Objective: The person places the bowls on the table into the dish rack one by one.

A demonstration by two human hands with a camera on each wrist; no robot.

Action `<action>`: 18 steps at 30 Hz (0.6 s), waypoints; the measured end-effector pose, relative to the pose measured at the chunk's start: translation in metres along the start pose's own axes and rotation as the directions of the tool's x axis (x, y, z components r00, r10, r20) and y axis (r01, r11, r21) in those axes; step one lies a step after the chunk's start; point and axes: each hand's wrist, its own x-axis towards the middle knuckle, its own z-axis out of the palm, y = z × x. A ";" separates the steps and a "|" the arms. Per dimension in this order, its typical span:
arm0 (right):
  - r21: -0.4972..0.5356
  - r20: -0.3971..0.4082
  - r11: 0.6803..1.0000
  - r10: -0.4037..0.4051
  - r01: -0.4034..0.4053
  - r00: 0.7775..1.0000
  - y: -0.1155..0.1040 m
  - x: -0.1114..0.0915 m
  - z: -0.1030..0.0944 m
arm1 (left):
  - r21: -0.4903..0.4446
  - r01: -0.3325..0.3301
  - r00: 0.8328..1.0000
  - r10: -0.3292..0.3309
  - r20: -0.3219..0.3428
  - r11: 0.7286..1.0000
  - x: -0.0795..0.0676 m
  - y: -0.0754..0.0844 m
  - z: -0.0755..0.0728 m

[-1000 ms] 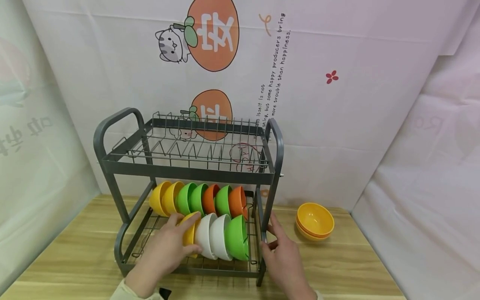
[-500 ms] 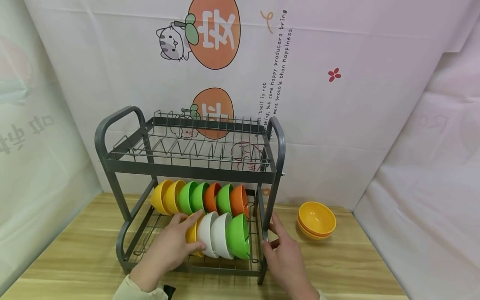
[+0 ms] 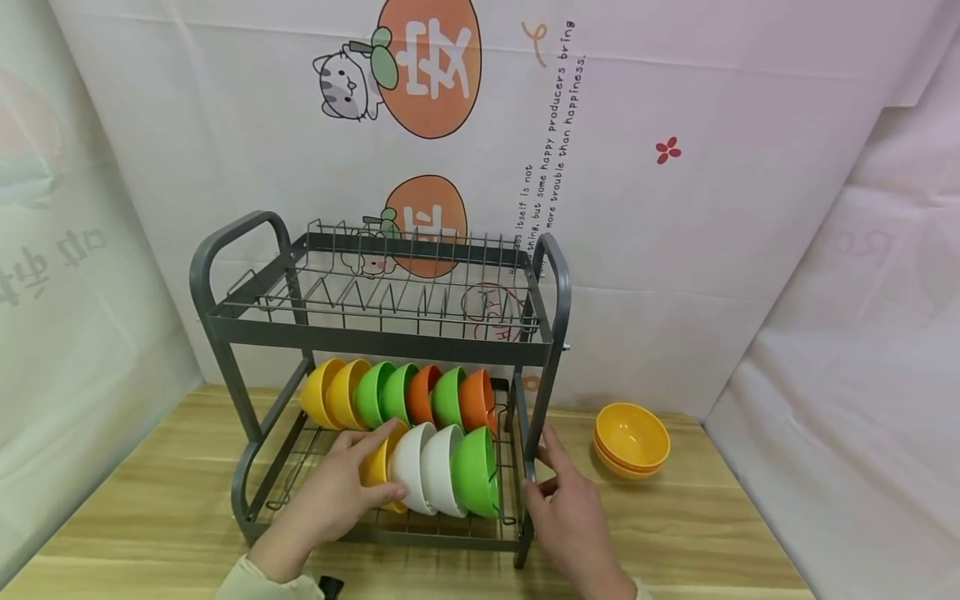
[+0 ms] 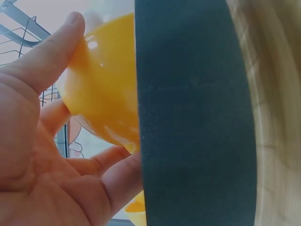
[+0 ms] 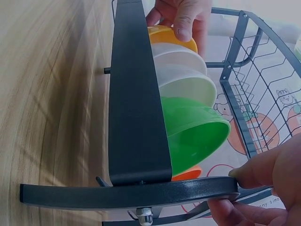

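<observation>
My left hand (image 3: 333,487) grips a yellow bowl (image 3: 377,468) standing on its side at the left end of the front row, on the lower tier of a dark grey two-tier dish rack (image 3: 382,337). Thumb and fingers are spread around its rounded outside, as the left wrist view shows. Right beside that bowl (image 5: 162,35) stand two white bowls (image 3: 442,471) and a green bowl (image 3: 474,473), all on edge. With thumb and fingers, my right hand (image 3: 570,517) holds the rack's right side frame (image 5: 197,189). The rack's front bar (image 4: 197,113) hides part of the yellow bowl in the left wrist view.
Behind, a second row holds yellow bowls (image 3: 318,396), green bowls (image 3: 371,396) and orange bowls (image 3: 477,398). A small stack of yellow bowls (image 3: 633,437) sits on the wooden table (image 3: 697,517) right of the rack. A printed cloth (image 3: 637,250) hangs behind.
My left hand shifts slightly right, then back left with the yellow bowl, more of which shows now. My right hand stays on the rack's side frame.
</observation>
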 end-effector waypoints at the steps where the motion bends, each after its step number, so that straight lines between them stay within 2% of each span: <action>1: -0.003 0.001 1.000 0.000 0.000 1.000 0.000 0.000 0.000 | 0.000 0.008 1.000 -0.008 0.003 1.000 0.000 0.000 0.000; 7: 0.002 -0.002 1.000 -0.006 0.006 1.000 0.000 0.000 -0.001 | 0.018 0.046 0.999 -0.047 0.013 0.999 0.001 0.002 0.001; 12: 0.006 0.001 1.000 -0.013 0.013 1.000 0.002 0.000 -0.001 | 0.085 0.035 0.999 -0.035 0.004 0.996 0.000 0.006 0.001; 15: 0.006 0.004 1.000 -0.009 0.009 1.000 0.002 0.000 -0.001 | 0.156 0.035 0.999 -0.030 -0.040 0.987 -0.004 0.015 -0.001; 18: 0.008 0.010 1.000 -0.008 0.008 1.000 0.002 0.000 -0.001 | 0.189 0.028 0.991 -0.003 -0.136 0.982 -0.007 0.032 -0.002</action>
